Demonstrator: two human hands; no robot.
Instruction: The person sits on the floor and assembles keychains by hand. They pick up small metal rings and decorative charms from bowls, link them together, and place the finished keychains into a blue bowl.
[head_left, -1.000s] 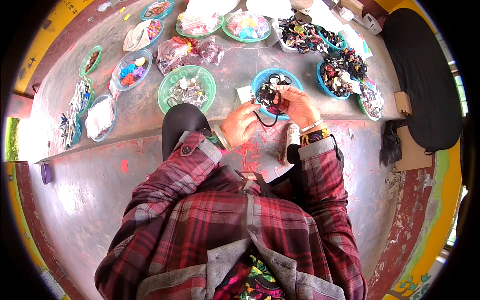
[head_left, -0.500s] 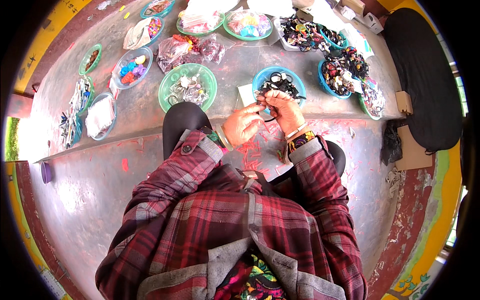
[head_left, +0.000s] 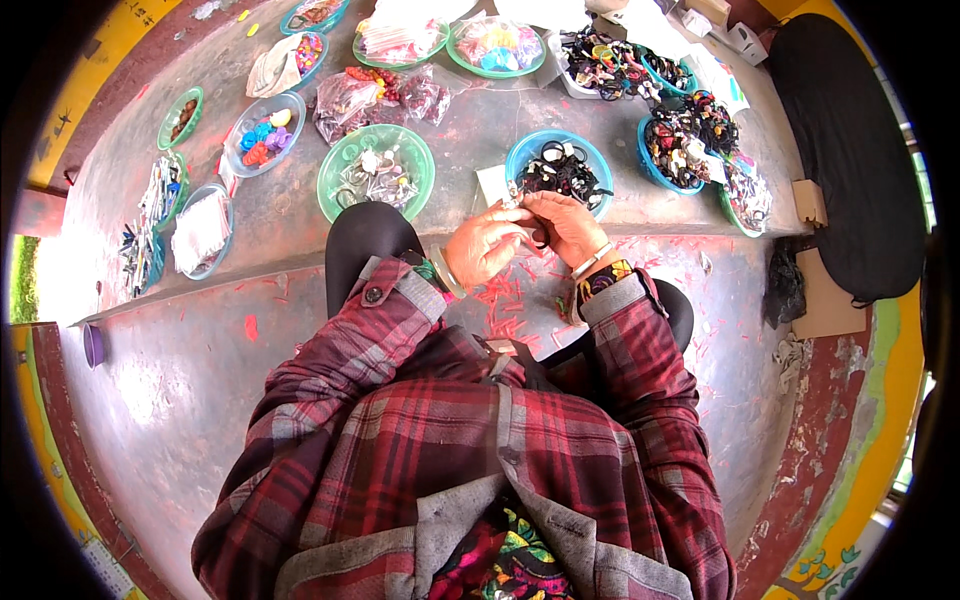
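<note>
My left hand (head_left: 484,246) and my right hand (head_left: 570,230) meet fingertip to fingertip just in front of a blue basket (head_left: 511,160). Between them is a black hair tie (head_left: 543,236), partly hidden by the fingers; its dark loop shows under my right fingers. A small whitish, shiny piece (head_left: 512,196) sticks up at my left fingertips. Whether it is joined to the hair tie I cannot tell. The blue basket holds a heap of black hair ties (head_left: 560,172). Left of it, a green basket (head_left: 326,185) contains pale, shiny small pieces.
Farther right, another blue basket (head_left: 645,165) is heaped with hair ties and trinkets. Several bowls of coloured parts line the raised grey ledge (head_left: 480,125). A clear bag of dark red pieces (head_left: 345,105) lies behind the green basket. Red scraps (head_left: 500,310) litter the floor.
My hands have lowered slightly toward me and turned. The whitish piece now shows above my left fingertips, and the black loop has drawn in under my right hand.
</note>
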